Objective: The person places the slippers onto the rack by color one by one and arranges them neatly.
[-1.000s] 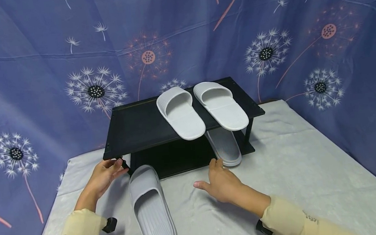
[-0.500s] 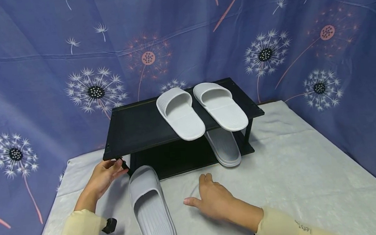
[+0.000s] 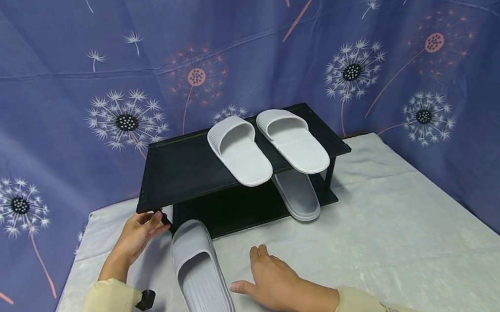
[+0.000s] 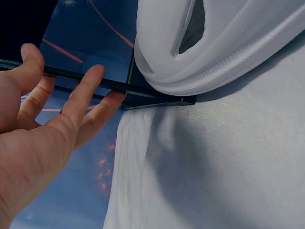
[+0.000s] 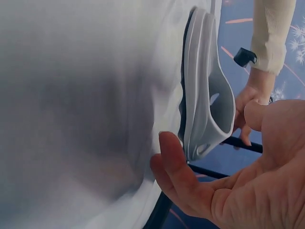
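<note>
A black two-tier shoe rack [image 3: 184, 169] stands at the back of the cloth-covered surface. My left hand [image 3: 134, 238] grips its front left post [image 4: 112, 85] with thumb and fingers, under the top shelf. Just right of that post lies a light grey slide slipper [image 3: 205, 293], its toe end against the rack's front. My right hand [image 3: 274, 278] hovers to the right of this slipper, thumb spread toward it and fingers extended, holding nothing. In the right wrist view, the slipper's side [image 5: 195, 86] shows beyond the fingertips.
Two white slippers, a left one [image 3: 248, 158] and a right one [image 3: 300, 146], sit on the top shelf, heels over its front edge. Another grey slipper [image 3: 302, 198] is on the lower shelf at right, its heel sticking out. A blue dandelion-print curtain [image 3: 239, 38] hangs behind.
My right hand has drawn back from the grey slipper on the lower shelf, moving left and toward me to the nearer grey slipper. My left hand stays on the post.
</note>
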`<state>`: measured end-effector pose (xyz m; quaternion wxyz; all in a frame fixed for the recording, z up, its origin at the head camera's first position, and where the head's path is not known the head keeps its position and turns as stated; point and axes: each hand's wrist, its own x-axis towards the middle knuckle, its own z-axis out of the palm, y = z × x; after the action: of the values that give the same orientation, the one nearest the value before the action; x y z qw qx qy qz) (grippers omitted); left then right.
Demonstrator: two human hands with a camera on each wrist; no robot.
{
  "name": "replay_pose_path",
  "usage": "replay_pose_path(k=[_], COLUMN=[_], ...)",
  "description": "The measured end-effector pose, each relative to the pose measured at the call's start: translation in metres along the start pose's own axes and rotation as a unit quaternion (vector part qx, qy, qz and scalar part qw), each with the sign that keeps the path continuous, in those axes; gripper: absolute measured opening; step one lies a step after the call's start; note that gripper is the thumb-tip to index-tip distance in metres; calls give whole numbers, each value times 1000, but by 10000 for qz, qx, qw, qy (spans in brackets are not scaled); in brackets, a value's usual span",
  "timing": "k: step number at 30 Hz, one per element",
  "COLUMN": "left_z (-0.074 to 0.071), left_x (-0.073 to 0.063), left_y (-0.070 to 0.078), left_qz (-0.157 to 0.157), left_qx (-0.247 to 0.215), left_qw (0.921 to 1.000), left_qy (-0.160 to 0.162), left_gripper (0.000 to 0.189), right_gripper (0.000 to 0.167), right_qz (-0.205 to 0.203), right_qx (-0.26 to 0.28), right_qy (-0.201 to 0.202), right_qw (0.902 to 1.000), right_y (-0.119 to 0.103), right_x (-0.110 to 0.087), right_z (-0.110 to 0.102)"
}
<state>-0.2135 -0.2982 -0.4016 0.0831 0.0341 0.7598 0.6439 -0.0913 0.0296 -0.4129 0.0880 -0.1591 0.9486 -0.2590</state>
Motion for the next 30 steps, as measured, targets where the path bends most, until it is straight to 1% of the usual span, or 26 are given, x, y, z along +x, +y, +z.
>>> replay_pose_path(k=[3, 8, 17, 23, 30], left_z=[-1, -1, -1, -2, -2], left_x=[1, 2, 1, 1, 0], left_y=[-1, -1, 0, 1, 1], left_qz=[19, -2, -50, -88, -164], left_qx=[92, 138, 153, 90, 150], left_qw=[10000, 9999, 9999, 9999, 9998], left_qy=[-11, -4, -17, 6, 11], left_gripper=[51, 59, 58, 58, 58], right_gripper=[95, 97, 93, 93, 96], right_qz=[-21, -198, -562, -700, -712], right_qx=[58, 17, -221, -314, -233], right_qy=[-10, -6, -27, -115, -373], right_qw=[10000, 9998, 9982, 9970, 9965], right_y=[-3, -10, -21, -27, -32], right_x=[-1, -3, -5, -4, -3], right_z=[3, 9, 18, 26, 34])
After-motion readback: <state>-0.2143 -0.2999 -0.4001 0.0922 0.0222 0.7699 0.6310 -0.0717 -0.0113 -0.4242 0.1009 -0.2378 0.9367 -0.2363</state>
